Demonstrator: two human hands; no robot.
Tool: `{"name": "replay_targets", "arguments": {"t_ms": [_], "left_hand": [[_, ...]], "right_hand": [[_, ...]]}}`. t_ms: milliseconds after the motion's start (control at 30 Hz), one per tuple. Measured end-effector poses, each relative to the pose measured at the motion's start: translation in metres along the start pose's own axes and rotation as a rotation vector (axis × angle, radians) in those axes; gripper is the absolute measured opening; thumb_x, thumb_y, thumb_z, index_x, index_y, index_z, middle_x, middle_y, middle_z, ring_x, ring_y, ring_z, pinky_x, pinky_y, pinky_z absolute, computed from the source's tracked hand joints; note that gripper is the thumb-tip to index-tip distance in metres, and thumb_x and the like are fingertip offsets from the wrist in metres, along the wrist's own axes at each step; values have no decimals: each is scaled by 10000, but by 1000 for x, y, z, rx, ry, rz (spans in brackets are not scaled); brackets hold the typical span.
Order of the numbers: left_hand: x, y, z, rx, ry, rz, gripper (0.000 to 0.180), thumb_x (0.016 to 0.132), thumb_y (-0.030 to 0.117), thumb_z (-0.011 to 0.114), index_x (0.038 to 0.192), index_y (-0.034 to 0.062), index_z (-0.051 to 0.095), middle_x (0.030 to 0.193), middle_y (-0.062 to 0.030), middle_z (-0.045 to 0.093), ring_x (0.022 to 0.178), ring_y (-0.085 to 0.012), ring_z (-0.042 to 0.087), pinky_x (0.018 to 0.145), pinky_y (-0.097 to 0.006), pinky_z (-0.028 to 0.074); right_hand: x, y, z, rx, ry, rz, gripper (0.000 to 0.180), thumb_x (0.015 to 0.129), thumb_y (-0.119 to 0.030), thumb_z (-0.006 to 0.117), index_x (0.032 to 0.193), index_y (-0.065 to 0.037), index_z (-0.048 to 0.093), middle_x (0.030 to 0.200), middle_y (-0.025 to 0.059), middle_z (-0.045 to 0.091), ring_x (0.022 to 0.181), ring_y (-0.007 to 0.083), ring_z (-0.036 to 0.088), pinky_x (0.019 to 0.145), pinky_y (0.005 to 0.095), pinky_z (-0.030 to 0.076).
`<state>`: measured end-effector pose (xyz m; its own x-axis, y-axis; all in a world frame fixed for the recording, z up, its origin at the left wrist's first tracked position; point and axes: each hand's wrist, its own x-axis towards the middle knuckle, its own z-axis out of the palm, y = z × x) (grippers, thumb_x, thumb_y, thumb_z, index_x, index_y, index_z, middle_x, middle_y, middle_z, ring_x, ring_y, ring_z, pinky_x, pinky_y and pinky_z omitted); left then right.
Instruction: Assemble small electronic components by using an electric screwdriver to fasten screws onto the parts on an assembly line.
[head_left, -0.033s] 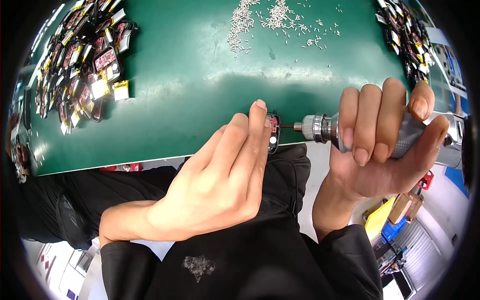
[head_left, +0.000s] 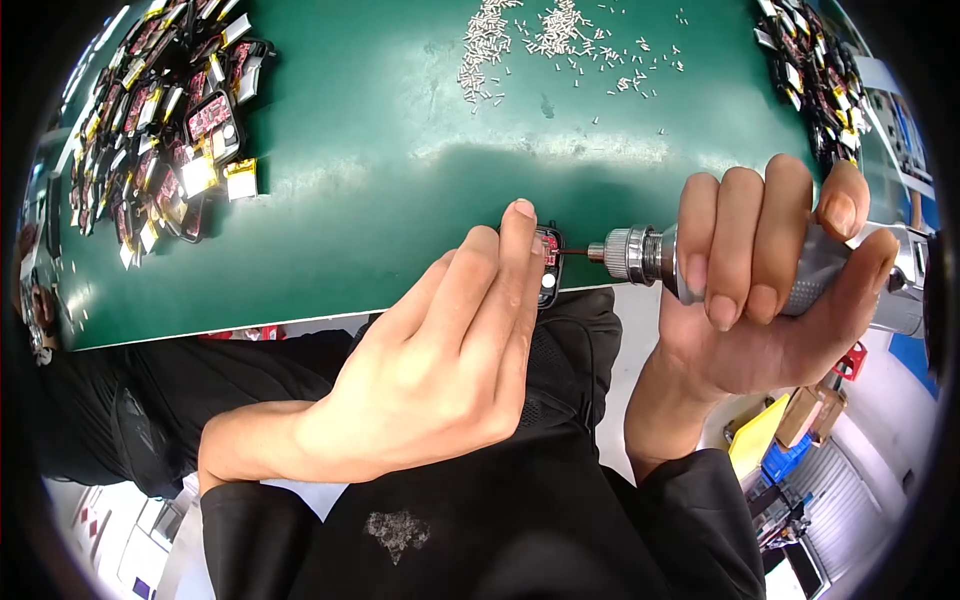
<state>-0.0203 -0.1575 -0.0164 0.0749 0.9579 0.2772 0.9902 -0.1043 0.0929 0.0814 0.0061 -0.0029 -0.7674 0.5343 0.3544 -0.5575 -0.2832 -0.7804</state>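
Head view: the right hand (head_left: 775,270) grips a gray power screwdriver (head_left: 655,257), its thin bit pointing left at the red board (head_left: 551,247) inside 1 small black case (head_left: 549,298). The left hand (head_left: 430,360) holds that case at the green table's (head_left: 370,190) near edge. Farther out lie loose screws (head_left: 487,50) and 2 heaps of similar cases (head_left: 165,130).

From the person's head, a single wide fisheye view looks steeply down, close above the left hand (head_left: 440,350), the right hand (head_left: 775,265) and the near side of the table (head_left: 350,200).
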Motion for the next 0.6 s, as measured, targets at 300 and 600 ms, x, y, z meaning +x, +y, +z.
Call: {"name": "replay_targets", "arguments": {"t_ms": [300,600], "left_hand": [[0,-5,7,13,86,20,341,642,-27,616,958,-156,614,1047,-259,615,789,-280,598,681,-330,530],[-1,-9,11,-4,137,25,348,621,-24,609,944,-153,616,1032,-253,625,753,-272,600,648,-325,531]], "right_hand": [[6,-2,-2,-38,-26,46,296,982,-350,392,980,-91,534,550,-23,403,420,75,374,498,246,355],[8,-2,-3,-36,-27,80,280,981,-326,387,961,-82,524,547,-17,408,415,80,379,498,247,360]]}}
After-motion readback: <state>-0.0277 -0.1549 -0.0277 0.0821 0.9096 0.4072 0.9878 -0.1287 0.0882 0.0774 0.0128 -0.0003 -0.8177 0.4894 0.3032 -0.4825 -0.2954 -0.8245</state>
